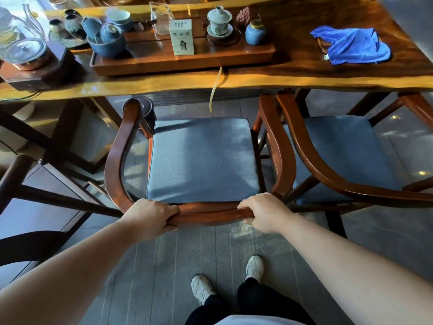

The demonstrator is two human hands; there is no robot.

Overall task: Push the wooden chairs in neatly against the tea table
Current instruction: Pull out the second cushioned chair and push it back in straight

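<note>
Grip: both hands are closed around the curved back rail of the middle armchair (203, 160), left hand (150, 218) toward the rail's left bend, right hand (264, 213) toward its right, fingers wrapped under the wood
Chair in hand: faces the tea table, its blue seat cushion (203, 158) fully in view; only the armrest tips reach the tabletop (257, 78) edge, so it looks only partly pushed in
Neighbouring chair (351, 160): just beside on the right, armrests close together, about equally far out, not held
Third chair: a dark frame (21, 184) at the left, too little shown to judge
On the tabletop: tea tray (182, 62) with cups, blue cloth (351, 45)
Progress: early by my reading; this chair needs a straight push forward, the neighbour afterwards
Watch: yellowish hose (215, 90) hanging from the tabletop edge above the seat
</note>
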